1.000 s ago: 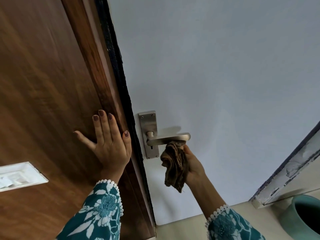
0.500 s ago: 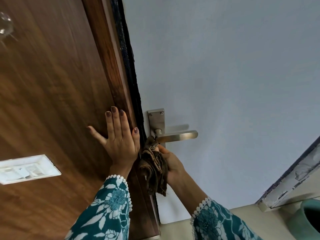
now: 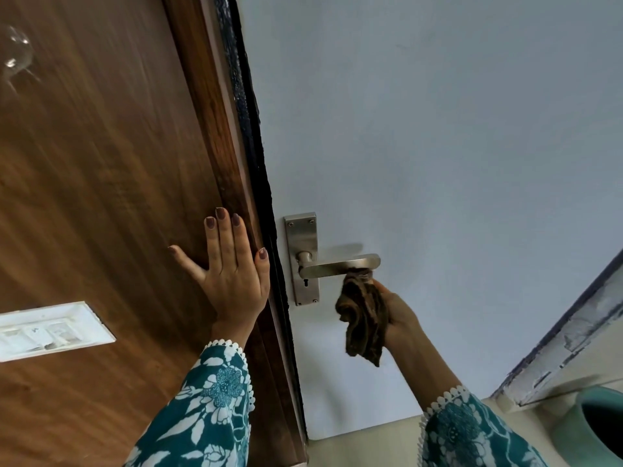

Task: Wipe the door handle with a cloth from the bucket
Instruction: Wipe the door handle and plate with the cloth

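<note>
One metal door handle on the pale door; one brown cloth bunched in her right hand, touching the lever's outer end from below. Her left hand lies flat, fingers spread, on the wooden frame. One teal bucket bottom right. No writing readable.

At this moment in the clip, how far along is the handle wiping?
Done: the brown cloth is out of the bucket and bunched in the right hand. In hand: its top touches the underside of the lever handle near the free end, while the left hand lies flat on the wooden panel. Left: the backplate; how clean it is cannot be judged.
</note>
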